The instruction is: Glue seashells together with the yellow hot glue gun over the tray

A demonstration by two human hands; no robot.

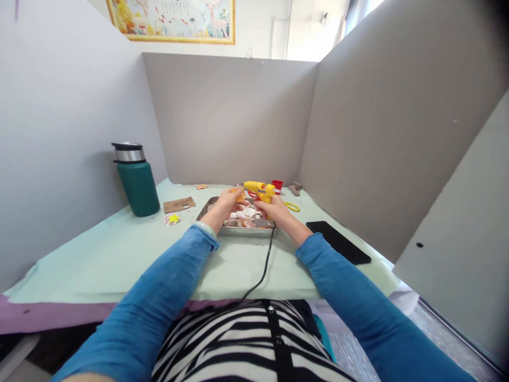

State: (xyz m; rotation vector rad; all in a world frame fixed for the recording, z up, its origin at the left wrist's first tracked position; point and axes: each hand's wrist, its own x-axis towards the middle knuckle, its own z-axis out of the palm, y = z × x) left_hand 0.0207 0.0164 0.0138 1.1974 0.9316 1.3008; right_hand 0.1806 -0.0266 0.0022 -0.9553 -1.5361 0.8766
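Observation:
My right hand (pixel 277 210) is wrapped round the grip of a yellow hot glue gun (pixel 257 188), its nozzle turned left. A black cord (pixel 265 265) runs from it down over the table's front edge. My left hand (pixel 226 204) pinches a small orange piece (pixel 240 196), perhaps a shell, close to the nozzle; the fingers partly hide it, and I cannot tell if the two touch. Both hands are above a metal tray (pixel 246 232) that holds several white and brownish pieces (pixel 248 213), looking like shells and stones.
On the left stand a green bottle (pixel 139 188), a brown wooden piece (pixel 178 205) and a yellow flower-like piece (pixel 174 218). A red cup (pixel 277 185), yellow scissor-like handles (pixel 292 206) and a black flat pad (pixel 338 241) lie to the right. Grey partitions (pixel 230 116) enclose the table.

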